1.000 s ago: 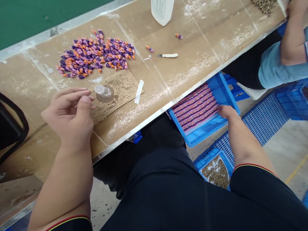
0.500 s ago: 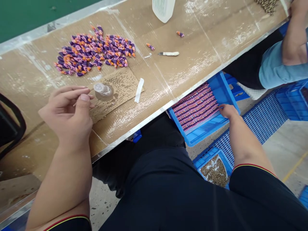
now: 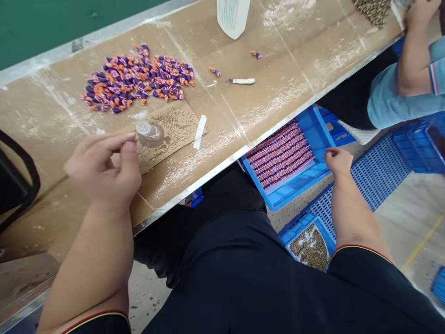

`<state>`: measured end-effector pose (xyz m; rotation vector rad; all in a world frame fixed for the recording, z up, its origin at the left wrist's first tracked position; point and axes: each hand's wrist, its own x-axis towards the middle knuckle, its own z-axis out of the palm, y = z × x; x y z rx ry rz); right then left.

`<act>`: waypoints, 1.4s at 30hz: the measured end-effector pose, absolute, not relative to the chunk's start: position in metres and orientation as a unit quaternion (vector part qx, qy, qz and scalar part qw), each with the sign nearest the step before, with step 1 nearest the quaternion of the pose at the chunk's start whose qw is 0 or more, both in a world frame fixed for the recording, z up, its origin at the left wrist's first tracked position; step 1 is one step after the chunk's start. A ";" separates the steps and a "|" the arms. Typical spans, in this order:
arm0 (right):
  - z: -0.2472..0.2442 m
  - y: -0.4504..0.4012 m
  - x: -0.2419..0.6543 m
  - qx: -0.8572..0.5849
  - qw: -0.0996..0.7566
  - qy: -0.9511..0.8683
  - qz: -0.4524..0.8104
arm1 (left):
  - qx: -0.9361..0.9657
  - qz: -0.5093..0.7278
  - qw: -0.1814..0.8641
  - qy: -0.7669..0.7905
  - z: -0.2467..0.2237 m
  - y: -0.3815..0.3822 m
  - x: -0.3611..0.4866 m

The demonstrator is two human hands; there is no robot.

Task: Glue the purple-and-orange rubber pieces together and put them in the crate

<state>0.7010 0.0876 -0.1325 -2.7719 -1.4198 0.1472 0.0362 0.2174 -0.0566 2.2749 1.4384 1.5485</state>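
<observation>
My left hand (image 3: 107, 164) is over the table, thumb pressed to the fingertips in a pinch; whatever it holds, if anything, is too small to make out. Right beside its fingertips stands a small clear plastic bottle (image 3: 149, 132) on a spotted piece of cardboard (image 3: 181, 118). My right hand (image 3: 339, 160) hovers at the right rim of a blue bin (image 3: 292, 197), fingers curled together, their contents hidden. Inside that bin lie rows of pink, purple and orange braided cords (image 3: 280, 155). Beyond my left hand is a heap of small purple and orange knotted pieces (image 3: 135, 76).
A white-handled knife (image 3: 241, 81) and two loose knotted pieces (image 3: 215, 71) lie mid-table. A white bottle (image 3: 232, 18) stands at the back, a white strip (image 3: 199, 132) near the cardboard. At right a co-worker's arm (image 3: 413, 60) rests by brass-coloured bits (image 3: 373, 11). Below is a bin of small pieces (image 3: 309, 246).
My right hand has moved right, off the cord ends, to the bin's rim. My left hand has shifted slightly right and its fingers have closed into a tighter pinch.
</observation>
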 end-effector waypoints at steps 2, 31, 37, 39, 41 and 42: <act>-0.126 0.082 0.696 -0.902 0.048 -0.427 0.038 | 0.787 0.490 -0.084 0.366 -0.054 0.216 0.035; -0.131 0.075 0.554 -0.666 -0.299 -0.604 0.319 | 0.657 0.417 -0.090 0.621 -0.069 0.096 -0.011; -0.132 0.077 0.552 -0.651 -0.307 -0.612 0.329 | 0.677 0.427 -0.082 0.594 -0.064 0.097 -0.008; -0.133 0.078 0.551 -0.647 -0.305 -0.614 0.334 | 0.675 0.425 -0.077 0.598 -0.064 0.096 -0.007; -0.134 0.078 0.551 -0.645 -0.302 -0.616 0.337 | 0.666 0.418 -0.072 0.614 -0.066 0.096 -0.008; -0.135 0.079 0.552 -0.645 -0.300 -0.617 0.338 | 0.660 0.413 -0.068 0.624 -0.067 0.096 -0.009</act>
